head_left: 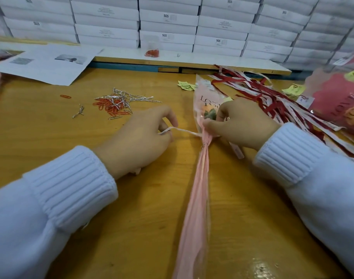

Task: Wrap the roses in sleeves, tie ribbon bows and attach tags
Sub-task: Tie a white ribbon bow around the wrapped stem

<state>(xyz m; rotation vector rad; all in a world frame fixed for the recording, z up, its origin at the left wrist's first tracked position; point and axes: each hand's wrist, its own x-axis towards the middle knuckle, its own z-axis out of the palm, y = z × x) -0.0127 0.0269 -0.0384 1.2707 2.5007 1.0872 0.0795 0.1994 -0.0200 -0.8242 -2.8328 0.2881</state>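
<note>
Bright, even light comes from above. The varnished bench (115, 208) throws back a white glare patch near the bottom edge, and the shadows on it are faint and soft. The wide lens bows the stacked white boxes (168, 23) outward, and the far left and right edges are blurred.

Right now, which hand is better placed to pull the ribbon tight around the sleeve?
Probably the left hand: it pinches the ribbon by its free end, stretched leftward from the gathered neck of the sleeve. The right hand pinches the sleeve at that neck and seems to be steadying it.
</note>
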